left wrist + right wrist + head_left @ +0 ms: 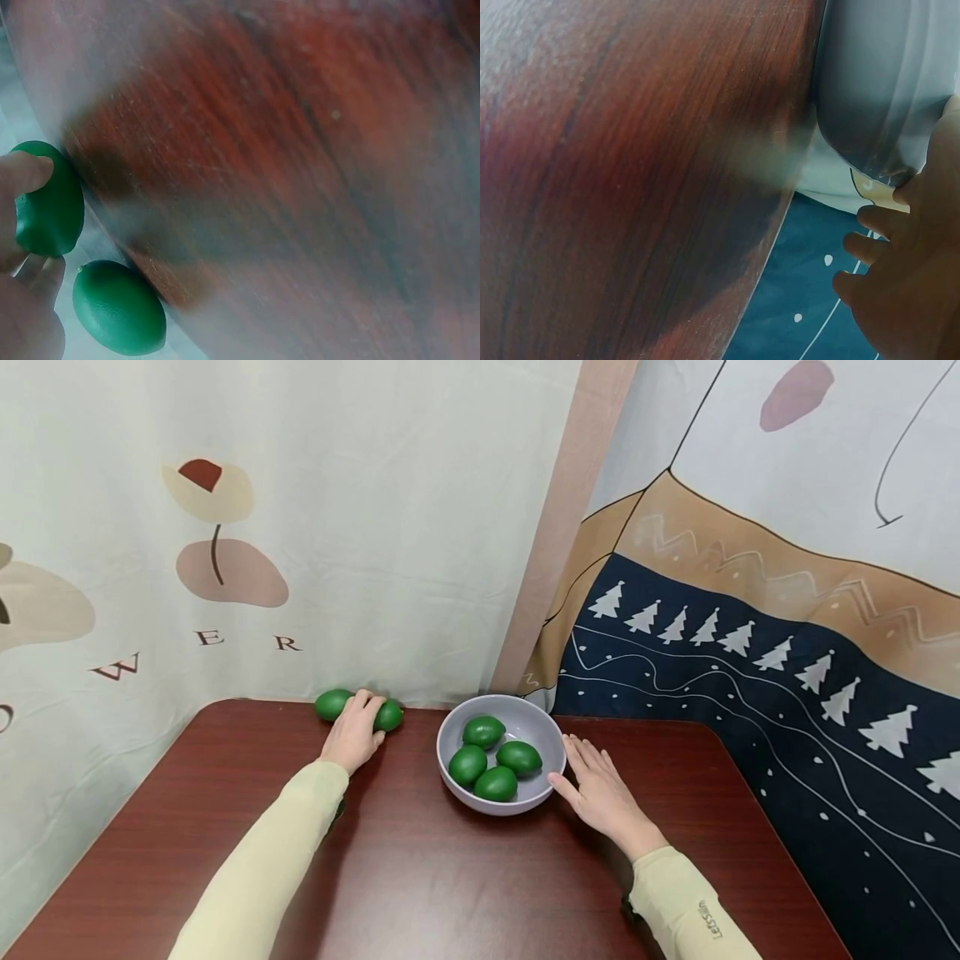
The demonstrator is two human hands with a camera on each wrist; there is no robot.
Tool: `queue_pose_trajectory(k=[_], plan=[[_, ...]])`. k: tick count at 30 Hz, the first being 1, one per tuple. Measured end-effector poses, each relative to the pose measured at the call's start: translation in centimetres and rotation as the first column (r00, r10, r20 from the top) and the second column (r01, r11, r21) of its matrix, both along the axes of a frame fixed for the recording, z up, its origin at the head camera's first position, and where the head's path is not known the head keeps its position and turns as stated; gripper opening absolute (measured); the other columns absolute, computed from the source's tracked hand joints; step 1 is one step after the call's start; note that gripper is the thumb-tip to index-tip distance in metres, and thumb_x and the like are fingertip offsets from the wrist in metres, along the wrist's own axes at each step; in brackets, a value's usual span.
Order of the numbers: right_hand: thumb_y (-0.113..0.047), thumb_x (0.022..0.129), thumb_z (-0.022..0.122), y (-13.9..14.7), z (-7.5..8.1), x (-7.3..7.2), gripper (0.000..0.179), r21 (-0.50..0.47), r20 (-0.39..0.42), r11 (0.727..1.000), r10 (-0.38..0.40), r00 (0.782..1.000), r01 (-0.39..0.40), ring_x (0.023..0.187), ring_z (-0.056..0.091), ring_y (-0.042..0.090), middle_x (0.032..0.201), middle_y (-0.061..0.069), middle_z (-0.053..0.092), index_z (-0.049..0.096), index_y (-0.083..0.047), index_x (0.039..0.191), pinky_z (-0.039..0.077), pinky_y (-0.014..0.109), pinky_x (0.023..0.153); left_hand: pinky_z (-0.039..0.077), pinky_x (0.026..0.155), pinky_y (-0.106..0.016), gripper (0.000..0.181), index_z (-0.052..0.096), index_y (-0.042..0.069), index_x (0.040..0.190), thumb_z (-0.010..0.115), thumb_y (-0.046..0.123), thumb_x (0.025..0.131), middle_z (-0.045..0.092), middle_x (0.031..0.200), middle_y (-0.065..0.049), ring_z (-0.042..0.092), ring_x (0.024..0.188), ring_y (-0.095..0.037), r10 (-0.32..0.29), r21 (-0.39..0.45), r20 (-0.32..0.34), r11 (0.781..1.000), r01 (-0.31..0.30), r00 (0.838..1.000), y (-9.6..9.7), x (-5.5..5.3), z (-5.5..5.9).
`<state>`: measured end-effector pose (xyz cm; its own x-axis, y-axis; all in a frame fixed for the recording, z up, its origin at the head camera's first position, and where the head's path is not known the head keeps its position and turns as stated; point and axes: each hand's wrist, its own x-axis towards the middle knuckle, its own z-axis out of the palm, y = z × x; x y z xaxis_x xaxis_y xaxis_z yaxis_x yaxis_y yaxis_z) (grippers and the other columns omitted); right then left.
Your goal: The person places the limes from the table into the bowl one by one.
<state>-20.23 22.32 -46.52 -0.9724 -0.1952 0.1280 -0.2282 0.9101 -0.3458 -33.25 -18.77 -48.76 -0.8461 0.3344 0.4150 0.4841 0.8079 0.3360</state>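
At the table's far edge my left hand [354, 733] grips a green lime [388, 716] between thumb and fingers. The left wrist view shows the thumb over this lime [56, 214]. Another lime [332, 704] lies just left of that hand. A light purple-grey bowl [501, 807] stands to the right, holding several limes [519, 758]. My right hand [606, 789] rests against the bowl's right side, its fingers extended and thumb near the rim. In the right wrist view, the fingers touch the bowl's outer wall [885, 82].
Everything stands on a dark red-brown wooden table [420, 877] with rounded far corners. A pale printed curtain [390, 527] hangs right behind its far edge. A dark blue cloth with white trees [697, 668] hangs along the right side.
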Motion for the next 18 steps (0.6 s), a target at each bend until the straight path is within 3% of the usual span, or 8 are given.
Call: queue_pose_trajectory(k=[10,18], plan=[[-0.048,0.105,0.054,0.07,-0.07,0.02,0.077,-0.003,-0.008,1.0,0.003,1.0,-0.003,0.153,0.028,0.043,0.164,0.021,0.034,0.03,-0.002,0.161,0.018,0.063,0.123,0.045,0.103,-0.057,0.052,0.057,-0.007,0.135,0.077,0.002,0.088,0.048,0.132,-0.025,0.047,0.125,-0.046,-0.002,-0.015,0.07,1.0,0.003,0.998,0.03,0.2,0.51],[-0.047,0.105,0.055,0.03,0.0,0.07,0.077,-0.015,0.0,1.0,0.001,1.0,-0.001,0.153,0.027,0.043,0.164,0.021,0.034,0.03,-0.002,0.162,0.017,0.063,0.124,0.042,0.107,-0.056,0.052,0.056,-0.009,0.132,0.076,0.003,0.086,0.055,0.129,-0.027,0.048,0.123,-0.046,-0.013,-0.041,0.051,0.999,0.015,0.999,-0.11,0.35,0.75]])
